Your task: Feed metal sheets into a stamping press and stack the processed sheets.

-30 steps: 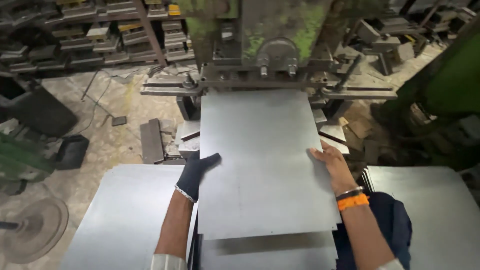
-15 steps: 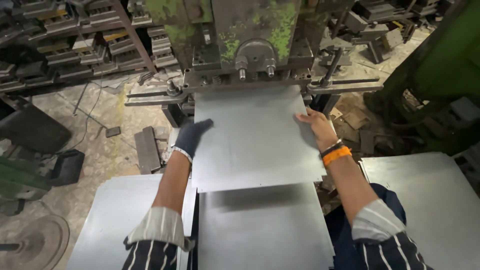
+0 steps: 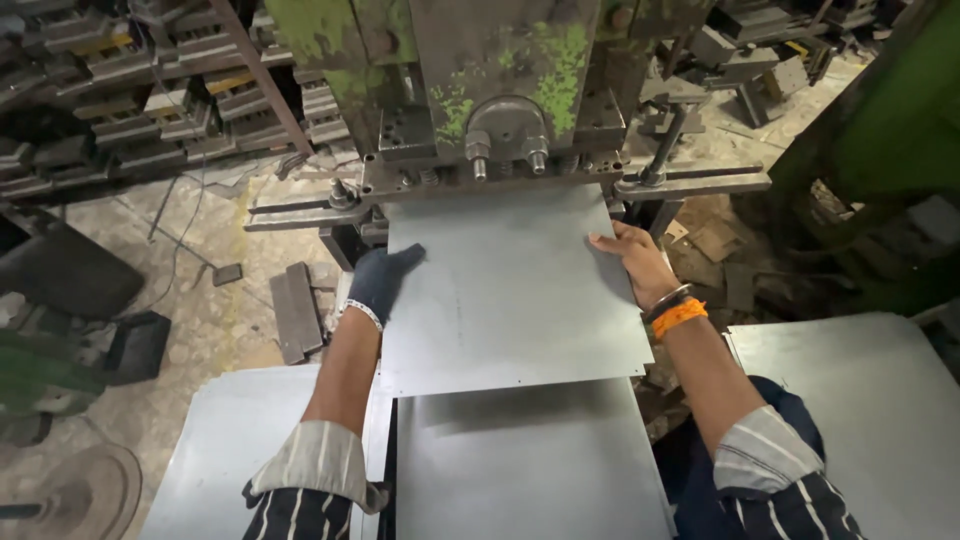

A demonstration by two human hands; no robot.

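A sheet [image 3: 510, 300] lies before the press [image 3: 490, 90], far edge under it; stacks sit near-left [image 3: 215, 450] and right [image 3: 870, 420].

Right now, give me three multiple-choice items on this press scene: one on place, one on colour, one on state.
1. Where does the metal sheet point?
A. into the green press
B. onto the floor
C. against a wall

2. What colour is the band on the right wrist?
A. blue
B. orange
C. white

3. How is the left hand?
A. bare
B. in a dark glove
C. bandaged

Answers: 1 A, the sheet's far edge lies under the press head. 2 B, an orange band sits behind the right hand. 3 B, a dark glove covers it at the sheet's left edge.
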